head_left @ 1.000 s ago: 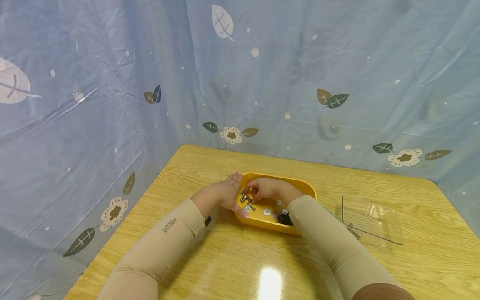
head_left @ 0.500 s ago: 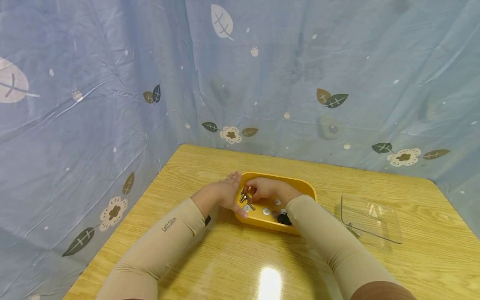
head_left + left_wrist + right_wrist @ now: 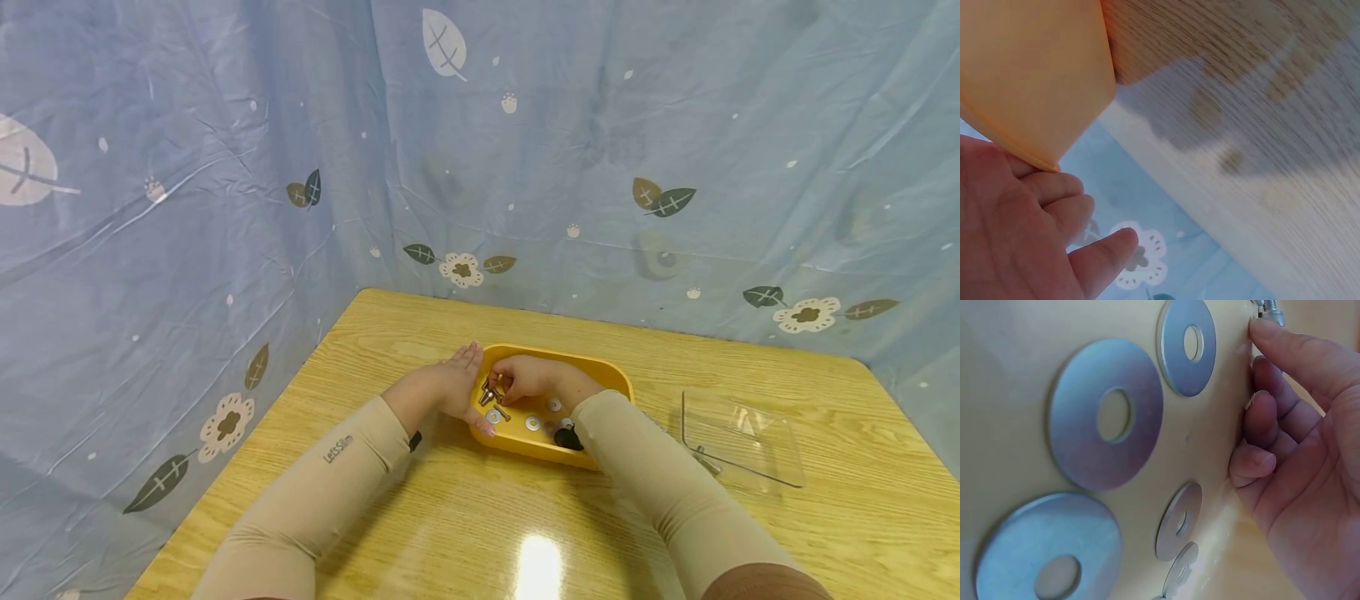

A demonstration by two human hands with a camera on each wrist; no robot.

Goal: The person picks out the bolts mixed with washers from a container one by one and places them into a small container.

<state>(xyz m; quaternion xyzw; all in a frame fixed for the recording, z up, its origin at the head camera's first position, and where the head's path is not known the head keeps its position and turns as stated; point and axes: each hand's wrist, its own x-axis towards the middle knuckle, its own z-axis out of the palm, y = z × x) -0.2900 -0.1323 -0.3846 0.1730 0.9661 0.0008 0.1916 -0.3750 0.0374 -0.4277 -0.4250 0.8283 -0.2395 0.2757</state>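
My spread left hand braces the yellow tray, best held steady; inside it, my right hand meets the bolts, whether pinching I cannot tell.

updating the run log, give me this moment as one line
left hand: against left end of yellow tray | right hand: inside tray, at metal bolts, grip unclear | washers: lying on tray floor

Views here, three: head, high, facing forward and down across the surface; left wrist, close, facing the yellow tray from outside; right wrist, close upon washers within it, which head shares from farther off.
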